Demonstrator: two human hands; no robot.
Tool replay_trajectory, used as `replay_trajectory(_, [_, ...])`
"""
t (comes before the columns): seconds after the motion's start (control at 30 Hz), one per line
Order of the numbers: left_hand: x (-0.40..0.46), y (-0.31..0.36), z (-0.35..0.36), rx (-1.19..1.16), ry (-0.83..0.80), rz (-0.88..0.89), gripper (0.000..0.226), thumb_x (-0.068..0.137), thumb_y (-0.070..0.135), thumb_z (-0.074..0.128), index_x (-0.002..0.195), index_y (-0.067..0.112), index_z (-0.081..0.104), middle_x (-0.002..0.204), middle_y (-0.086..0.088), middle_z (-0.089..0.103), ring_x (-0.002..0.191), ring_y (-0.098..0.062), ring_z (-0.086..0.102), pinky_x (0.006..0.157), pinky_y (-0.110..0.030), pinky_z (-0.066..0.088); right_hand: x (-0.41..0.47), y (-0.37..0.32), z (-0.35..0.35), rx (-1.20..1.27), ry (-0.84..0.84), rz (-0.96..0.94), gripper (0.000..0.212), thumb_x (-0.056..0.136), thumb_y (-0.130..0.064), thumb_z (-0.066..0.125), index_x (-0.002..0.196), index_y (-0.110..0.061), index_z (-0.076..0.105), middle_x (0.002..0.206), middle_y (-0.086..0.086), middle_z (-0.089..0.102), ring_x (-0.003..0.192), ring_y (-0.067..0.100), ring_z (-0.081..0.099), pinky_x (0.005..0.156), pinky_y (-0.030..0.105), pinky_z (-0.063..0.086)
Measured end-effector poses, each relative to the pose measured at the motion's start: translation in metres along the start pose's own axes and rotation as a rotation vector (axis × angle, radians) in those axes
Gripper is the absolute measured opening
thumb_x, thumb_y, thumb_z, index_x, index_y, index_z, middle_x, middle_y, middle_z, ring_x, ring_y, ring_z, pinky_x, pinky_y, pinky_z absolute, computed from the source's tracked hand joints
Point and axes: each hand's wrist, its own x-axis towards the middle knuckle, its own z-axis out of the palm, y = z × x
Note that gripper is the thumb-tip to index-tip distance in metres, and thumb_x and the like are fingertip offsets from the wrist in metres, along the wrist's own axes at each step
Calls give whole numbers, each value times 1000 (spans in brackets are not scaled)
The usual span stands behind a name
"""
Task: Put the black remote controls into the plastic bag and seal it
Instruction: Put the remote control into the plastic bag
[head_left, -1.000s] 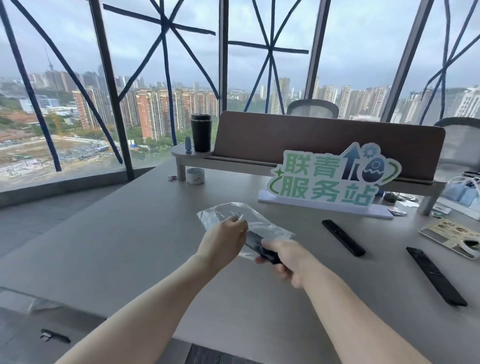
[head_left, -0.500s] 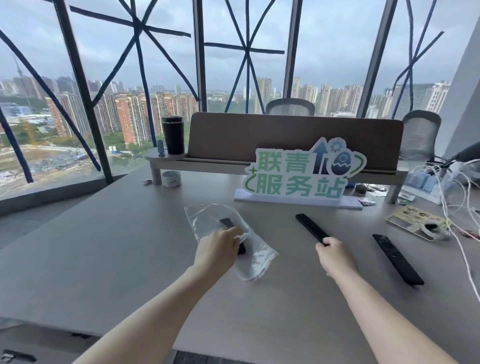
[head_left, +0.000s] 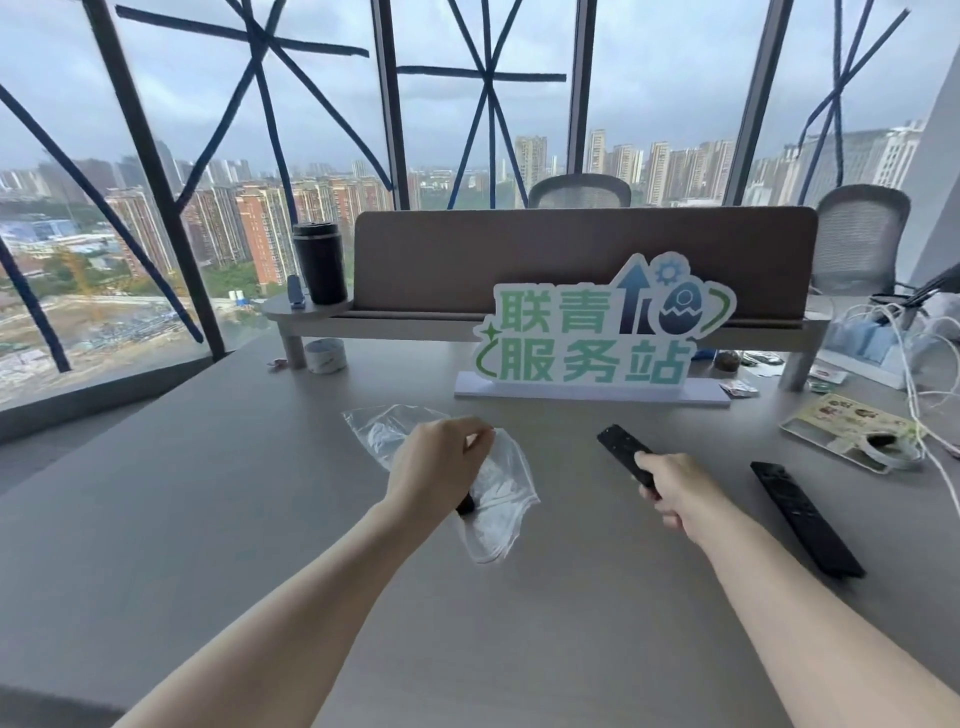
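Note:
A clear plastic bag (head_left: 501, 493) lies on the grey table (head_left: 208, 519) at centre. My left hand (head_left: 436, 470) pinches the bag's upper edge; a black remote's end (head_left: 465, 505) shows inside the bag just below that hand. My right hand (head_left: 675, 491) grips the near end of a second black remote (head_left: 621, 448), which points away to the upper left. A third black remote (head_left: 802, 514) lies flat on the table to the right, apart from both hands.
A green-lettered sign (head_left: 597, 338) stands behind the remotes. A brown divider on a riser (head_left: 571, 260) carries a black tumbler (head_left: 319, 265). A tape roll (head_left: 326, 355) sits under the riser. A printed card (head_left: 841, 431) and white cables (head_left: 930, 364) lie at far right.
My right hand let go of the remote left in the bag, reached right and closed on the second remote. My left hand kept hold of the bag.

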Motion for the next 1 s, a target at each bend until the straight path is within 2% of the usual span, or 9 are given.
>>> replay_trajectory(0.1, [4,11,5,-38,-8,-14,21,90,35,53,86,25,72,53,7,55,63,-21,57,49,-24,36,-56,-16,-39,254,-330,0,30,95,-26,46,88,-2,62,44,-1,34,28,8,18,33,16,13])
replay_trajectory(0.2, [8,22,8,-86,-24,2,23,90,33,53,85,22,73,52,6,55,57,-20,56,51,-26,41,-107,-27,-55,86,-560,9,29,93,-26,48,87,-2,64,47,-2,25,34,8,16,36,21,9])
replay_trajectory(0.4, [-1,40,12,-112,-79,14,23,87,35,53,82,24,72,56,7,60,59,-19,56,57,-28,47,-113,-17,29,42,-584,-15,24,96,-37,56,83,-18,61,63,0,55,41,9,25,36,19,18])
replay_trajectory(0.47, [-5,39,11,-108,-83,0,24,87,35,53,81,24,72,63,3,67,62,-20,61,57,-29,49,-108,-11,49,26,-480,-64,22,97,-34,55,87,-18,65,74,2,64,40,8,30,36,20,21])
replay_trajectory(0.57, [-9,33,11,-112,-75,-31,22,86,33,53,78,25,72,65,3,70,63,-19,63,57,-29,50,-99,4,33,-45,-104,-159,26,93,-17,53,71,-15,67,61,1,60,35,9,36,39,20,28])
replay_trajectory(0.63, [-12,29,13,-104,-91,-38,23,86,32,53,76,23,72,66,3,69,65,-21,63,58,-30,51,-87,19,0,-120,158,-192,26,90,-15,53,69,-18,68,63,2,65,53,19,55,53,29,41])
replay_trajectory(0.73, [-15,27,19,-92,-103,-37,24,86,32,52,77,22,71,66,2,69,65,-23,63,59,-33,54,-67,44,-55,-427,496,-104,29,93,-29,48,111,-15,65,117,14,63,99,36,63,78,39,46])
replay_trajectory(0.83, [-14,28,24,-69,-104,-22,24,87,33,51,81,25,72,69,3,70,67,-21,64,60,-34,56,-54,67,-95,-597,584,54,49,95,-41,47,128,-5,50,130,21,48,112,42,58,90,47,45])
replay_trajectory(1.0, [-14,26,26,-40,-102,-22,23,87,36,52,84,28,73,67,7,65,69,-22,64,62,-32,55,-43,85,-115,-766,591,100,35,92,-36,56,112,-7,57,113,15,59,98,38,65,77,41,47])
